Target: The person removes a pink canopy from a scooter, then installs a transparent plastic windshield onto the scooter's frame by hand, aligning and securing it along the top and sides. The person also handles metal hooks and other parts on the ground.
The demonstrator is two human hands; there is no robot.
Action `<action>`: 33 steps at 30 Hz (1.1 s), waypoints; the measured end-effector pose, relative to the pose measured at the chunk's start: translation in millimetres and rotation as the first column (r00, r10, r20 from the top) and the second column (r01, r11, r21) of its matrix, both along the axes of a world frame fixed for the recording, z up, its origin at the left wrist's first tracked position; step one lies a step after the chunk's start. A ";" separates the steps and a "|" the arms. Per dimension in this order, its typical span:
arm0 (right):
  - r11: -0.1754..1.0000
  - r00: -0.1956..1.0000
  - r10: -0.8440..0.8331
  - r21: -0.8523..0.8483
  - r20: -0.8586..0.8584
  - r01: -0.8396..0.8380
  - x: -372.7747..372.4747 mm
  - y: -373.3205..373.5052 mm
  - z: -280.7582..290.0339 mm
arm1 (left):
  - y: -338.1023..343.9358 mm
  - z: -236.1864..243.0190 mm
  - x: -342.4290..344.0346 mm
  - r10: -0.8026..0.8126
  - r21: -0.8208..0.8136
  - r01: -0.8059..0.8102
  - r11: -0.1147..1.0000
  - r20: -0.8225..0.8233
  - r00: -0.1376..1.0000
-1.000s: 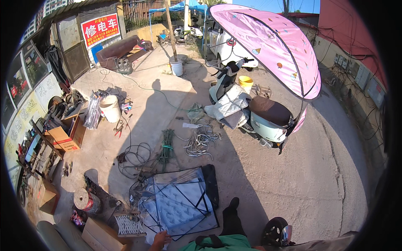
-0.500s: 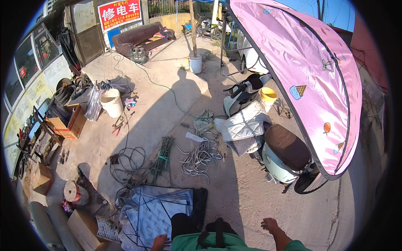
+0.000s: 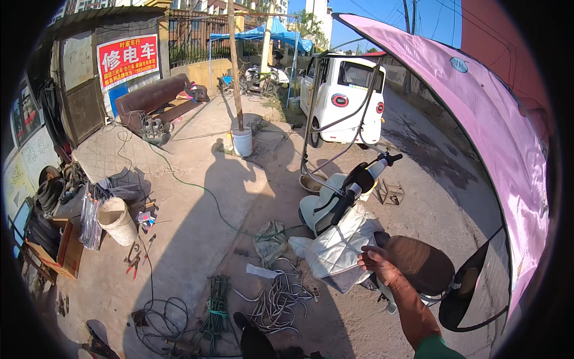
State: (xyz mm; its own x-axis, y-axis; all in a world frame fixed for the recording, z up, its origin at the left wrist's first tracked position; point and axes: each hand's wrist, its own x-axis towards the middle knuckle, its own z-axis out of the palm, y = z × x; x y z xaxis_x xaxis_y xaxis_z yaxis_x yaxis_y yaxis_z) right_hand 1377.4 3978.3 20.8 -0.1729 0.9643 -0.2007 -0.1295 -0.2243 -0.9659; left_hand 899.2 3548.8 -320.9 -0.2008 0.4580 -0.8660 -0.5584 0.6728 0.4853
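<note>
My right hand [image 3: 381, 267] reaches forward from the lower right, over the front edge of the brown seat [image 3: 421, 263] of a pale mint electric scooter [image 3: 323, 203]. Its fingers are loosely bent and a little apart, with nothing visible in them. Beside the fingertips lies a white quilted leg cover [image 3: 341, 245], draped over the scooter's front; whether the hand touches it I cannot tell. Above the scooter arches a pink canopy [image 3: 478, 113] on a dark bent frame [image 3: 366, 107]. My left hand is out of view.
Loose silvery strips [image 3: 281, 305] and a tied bundle of green rods [image 3: 216, 314] lie on the ground by my foot. Black cable [image 3: 158, 323] coils leftward. A white bucket [image 3: 117, 221] stands near pliers [image 3: 134, 263]. Farther off are a white vehicle [image 3: 344, 99] and a post in a bucket [image 3: 241, 142].
I have moved forward and the view has lifted, showing the white vehicle. My right hand has risen to the scooter seat. My left hand and the sheet-covered panel have left the view.
</note>
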 end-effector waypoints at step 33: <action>0.476 0.276 -0.873 0.824 0.401 0.309 -307.3 520.1 160.9 | 1083.3 127.0 -315.0 -0.736 0.219 0.811 0.542 -0.343 0.584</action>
State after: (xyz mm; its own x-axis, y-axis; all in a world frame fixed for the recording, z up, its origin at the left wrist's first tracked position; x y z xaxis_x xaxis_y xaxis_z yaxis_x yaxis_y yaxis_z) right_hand 1070.2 4498.4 181.7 0.4327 0.6306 0.6443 0.7742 0.1063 -0.6240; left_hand 584.2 4632.1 -193.9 0.2325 0.7479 -0.6218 0.2319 0.5783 0.7822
